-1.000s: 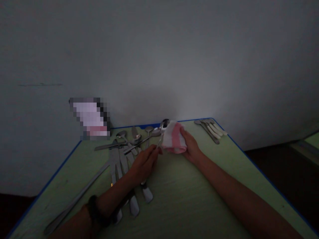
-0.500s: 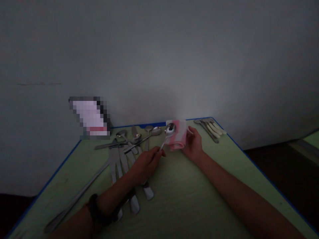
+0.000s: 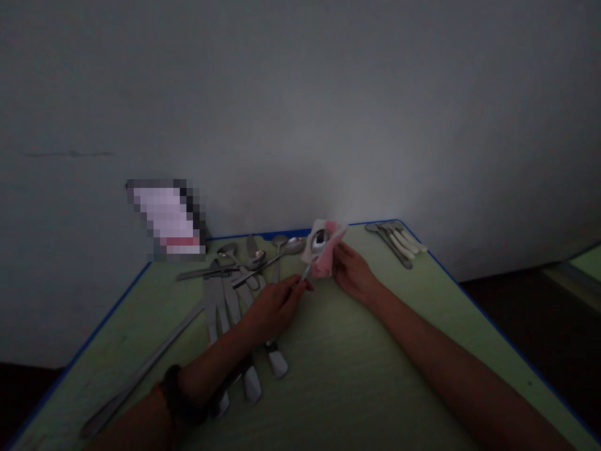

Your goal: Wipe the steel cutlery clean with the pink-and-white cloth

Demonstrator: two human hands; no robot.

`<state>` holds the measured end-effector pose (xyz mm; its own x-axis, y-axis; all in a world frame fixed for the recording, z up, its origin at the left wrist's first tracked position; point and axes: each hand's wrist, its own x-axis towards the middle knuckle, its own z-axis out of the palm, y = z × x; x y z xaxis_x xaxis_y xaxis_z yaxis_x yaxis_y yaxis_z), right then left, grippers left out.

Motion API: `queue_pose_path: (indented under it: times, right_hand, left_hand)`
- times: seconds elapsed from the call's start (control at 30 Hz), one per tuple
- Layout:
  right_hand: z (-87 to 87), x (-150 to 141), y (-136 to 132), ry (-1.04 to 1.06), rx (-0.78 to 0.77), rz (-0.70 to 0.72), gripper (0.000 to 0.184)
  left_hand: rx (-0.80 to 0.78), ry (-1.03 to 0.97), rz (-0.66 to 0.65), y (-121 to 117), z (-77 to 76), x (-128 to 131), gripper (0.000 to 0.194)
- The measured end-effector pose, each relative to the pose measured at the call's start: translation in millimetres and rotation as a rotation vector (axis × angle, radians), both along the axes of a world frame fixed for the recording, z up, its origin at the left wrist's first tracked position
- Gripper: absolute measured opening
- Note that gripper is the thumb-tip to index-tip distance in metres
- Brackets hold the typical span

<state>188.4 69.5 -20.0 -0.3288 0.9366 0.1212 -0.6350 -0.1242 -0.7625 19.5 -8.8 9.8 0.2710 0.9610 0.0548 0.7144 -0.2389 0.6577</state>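
My left hand is closed around the handle of a shiny metal spoon, its bowl raised above the far part of the table. A pink and white striped cloth lies behind the bowl and curls around its sides. My right hand grips that cloth from the right, its fingers partly hidden behind the fabric. Left of the spoon, several loose spoons and knives lie in an overlapping heap, partly covered by my left forearm.
At the table's far right corner lies a row of cutlery, some with white handles. A blurred-out device leans against the wall at the back left. One long-handled utensil lies along the left side of the green table.
The cloth went from covering the spoon's bowl to lying behind it, then was folded up around its sides. My right hand loosened, then closed in on the cloth. My left hand stayed nearly still.
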Motion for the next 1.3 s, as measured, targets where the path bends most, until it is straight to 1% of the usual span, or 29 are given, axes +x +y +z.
queue_pose_path:
  times: [0.07,0.13,0.2,0.3,0.37,0.47,0.6,0.7,0.8,0.9,1.0,1.13,1.17,1.27,1.3]
  right_hand:
    - [-1.5,-0.9,0.9,-0.041,0.015,-0.049,0.022]
    - [-2.4,-1.3,1.0,-0.107,0.046,-0.090,0.031]
    - [-3.2,-1.4,0.6,-0.180,0.077,-0.100,0.037]
    - [-4.0,-1.4,-0.5,-0.231,0.101,-0.090,0.032]
    - [-4.0,-2.0,-1.9,-0.222,0.095,-0.096,0.028]
    - [-3.5,-4.0,-3.7,-0.178,0.064,-0.118,0.026]
    - [-1.8,-6.1,-2.5,-0.055,-0.052,-0.185,0.028]
    - [1.5,-5.2,0.6,0.067,-0.132,-0.149,0.027]
    - [5.5,-1.1,2.7,0.160,-0.215,-0.067,0.024]
    - [9.0,4.3,1.6,0.217,-0.274,-0.030,0.024]
    - [12.5,8.2,-1.3,0.245,-0.294,0.027,0.028]
    - [15.6,7.6,-3.2,0.249,-0.268,0.072,0.041]
    - [15.4,6.5,-3.1,0.235,-0.260,0.069,0.040]
    - [12.6,2.4,-2.8,0.135,-0.263,0.051,0.027]
    - [11.3,1.2,-2.8,0.092,-0.265,0.040,0.027]
  left_hand:
    - [0.004,0.011,-0.010,0.3,-1.4,-0.5,0.040]
    - [0.007,0.023,-0.033,0.5,-1.9,-0.8,0.040]
    - [0.004,0.042,-0.060,0.3,-1.7,-0.6,0.040]
    - [0.008,0.082,-0.068,-0.4,-1.1,0.3,0.041]
    - [0.011,0.099,-0.068,-1.1,-0.5,0.8,0.041]
    - [-0.003,0.095,-0.113,-2.4,1.9,0.7,0.040]
    - [-0.040,0.061,-0.175,-3.6,5.7,-0.7,0.038]
    - [-0.067,0.017,-0.153,-3.9,5.3,-1.4,0.036]
    - [-0.124,-0.112,-0.095,-3.6,1.8,-1.8,0.035]
    - [-0.142,-0.259,-0.019,-2.3,-2.5,-2.3,0.034]
    - [-0.141,-0.334,0.039,-1.2,-5.3,-2.6,0.033]
    - [-0.132,-0.334,0.052,-1.4,-5.4,-2.7,0.032]
    - [-0.133,-0.327,0.052,-1.6,-5.0,-2.8,0.032]
    - [-0.146,-0.316,0.050,-1.9,-4.3,-3.2,0.033]
    - [-0.148,-0.316,0.049,-1.9,-4.5,-3.4,0.033]
